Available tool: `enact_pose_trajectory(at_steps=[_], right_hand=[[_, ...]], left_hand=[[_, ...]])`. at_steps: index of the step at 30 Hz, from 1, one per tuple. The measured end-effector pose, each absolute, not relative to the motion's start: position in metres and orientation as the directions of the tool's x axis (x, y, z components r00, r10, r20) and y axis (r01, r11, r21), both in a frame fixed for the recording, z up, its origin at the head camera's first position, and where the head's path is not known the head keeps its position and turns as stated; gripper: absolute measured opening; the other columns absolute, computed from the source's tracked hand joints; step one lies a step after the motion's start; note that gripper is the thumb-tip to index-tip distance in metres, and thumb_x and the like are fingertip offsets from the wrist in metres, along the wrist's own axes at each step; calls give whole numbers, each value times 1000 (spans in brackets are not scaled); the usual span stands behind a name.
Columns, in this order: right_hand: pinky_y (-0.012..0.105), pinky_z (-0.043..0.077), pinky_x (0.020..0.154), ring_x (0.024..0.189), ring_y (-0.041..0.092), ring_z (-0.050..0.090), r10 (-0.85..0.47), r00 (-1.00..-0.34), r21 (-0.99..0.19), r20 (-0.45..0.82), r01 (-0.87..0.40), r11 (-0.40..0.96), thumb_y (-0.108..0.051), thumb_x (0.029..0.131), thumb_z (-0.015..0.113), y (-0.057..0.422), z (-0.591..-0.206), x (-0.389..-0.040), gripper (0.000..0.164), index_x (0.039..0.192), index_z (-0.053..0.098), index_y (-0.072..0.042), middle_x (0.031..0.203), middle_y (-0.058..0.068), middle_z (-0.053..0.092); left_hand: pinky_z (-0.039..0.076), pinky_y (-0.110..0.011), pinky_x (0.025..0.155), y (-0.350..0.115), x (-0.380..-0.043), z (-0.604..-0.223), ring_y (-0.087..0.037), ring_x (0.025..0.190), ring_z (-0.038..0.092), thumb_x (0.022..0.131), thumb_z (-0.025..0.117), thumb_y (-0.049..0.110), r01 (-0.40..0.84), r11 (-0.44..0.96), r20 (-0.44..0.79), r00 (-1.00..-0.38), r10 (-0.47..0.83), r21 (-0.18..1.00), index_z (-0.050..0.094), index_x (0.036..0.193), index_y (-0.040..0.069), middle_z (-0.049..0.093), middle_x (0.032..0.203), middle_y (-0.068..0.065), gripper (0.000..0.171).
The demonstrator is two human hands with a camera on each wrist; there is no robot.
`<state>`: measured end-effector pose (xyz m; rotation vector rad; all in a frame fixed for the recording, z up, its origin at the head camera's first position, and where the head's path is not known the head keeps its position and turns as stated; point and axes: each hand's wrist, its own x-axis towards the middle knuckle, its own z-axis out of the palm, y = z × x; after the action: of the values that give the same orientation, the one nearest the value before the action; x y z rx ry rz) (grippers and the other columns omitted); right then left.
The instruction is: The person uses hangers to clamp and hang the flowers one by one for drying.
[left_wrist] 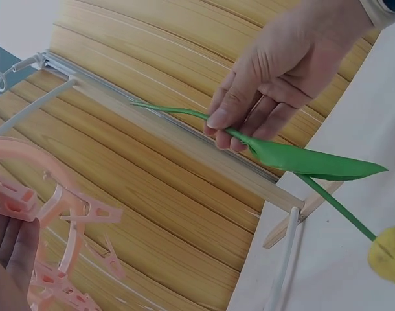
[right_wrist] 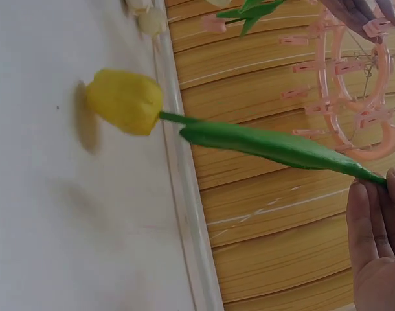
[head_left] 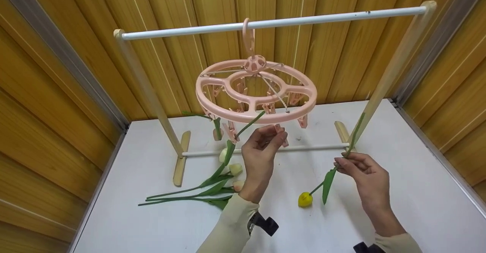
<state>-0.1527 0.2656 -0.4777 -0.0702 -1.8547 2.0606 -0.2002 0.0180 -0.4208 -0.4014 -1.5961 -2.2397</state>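
Observation:
My left hand (head_left: 260, 154) pinches a pink clothespin (head_left: 281, 134) at the front of the round pink clip hanger (head_left: 252, 117); its thumb and fingers are on the clip in the left wrist view too. My right hand (head_left: 366, 179) holds an artificial yellow tulip (head_left: 305, 200) by its green stem, between thumb and fingertips. The tulip hangs head down, its leaf (right_wrist: 262, 142) below the fingers and the bare stem end pointing up. To the left of my left hand, a white tulip (head_left: 229, 152) hangs head down from another clip. A pinkish tulip (head_left: 218, 134) hangs farther back.
The hanger hooks over a white rod (head_left: 319, 19) on a wooden-legged stand (head_left: 152, 97). Several loose tulips (head_left: 182, 198) lie on the white table (head_left: 288, 230), stems to the left. A lower white bar (head_left: 315, 147) joins the legs. Wood-patterned panels (head_left: 341, 48) enclose the back and sides.

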Motion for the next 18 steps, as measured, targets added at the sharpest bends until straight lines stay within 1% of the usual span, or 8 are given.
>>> enact_pose_trajectory(at_steps=[6, 13, 18], right_hand=[[37, 63, 84, 90, 25, 79, 287, -926, -949, 245, -290, -126, 10, 95, 74, 254, -467, -151, 24, 112, 61, 22, 100, 23, 77], [38, 63, 83, 91, 26, 79, 252, -925, -936, 283, -324, -138, 10, 95, 73, 241, -456, -149, 23, 111, 60, 22, 100, 25, 77], [37, 64, 81, 91, 26, 79, 224, -919, -921, 325, -361, -147, 11, 96, 71, 235, -449, -148, 23, 112, 59, 22, 100, 26, 76]], left_hand=[[61, -31, 85, 18, -197, -418, -27, 97, 74, 94, 80, 5, 432, -278, 416, -902, -118, 858, 72, 111, -1, 77, 107, -10, 20], [61, -31, 86, 18, -195, -414, -27, 99, 75, 95, 79, 3, 440, -287, 428, -898, -107, 851, 71, 111, -3, 77, 108, -11, 19], [61, -30, 84, 18, -194, -411, -27, 99, 75, 95, 78, 1, 440, -296, 429, -897, -105, 848, 70, 110, -4, 77, 108, -12, 18]])
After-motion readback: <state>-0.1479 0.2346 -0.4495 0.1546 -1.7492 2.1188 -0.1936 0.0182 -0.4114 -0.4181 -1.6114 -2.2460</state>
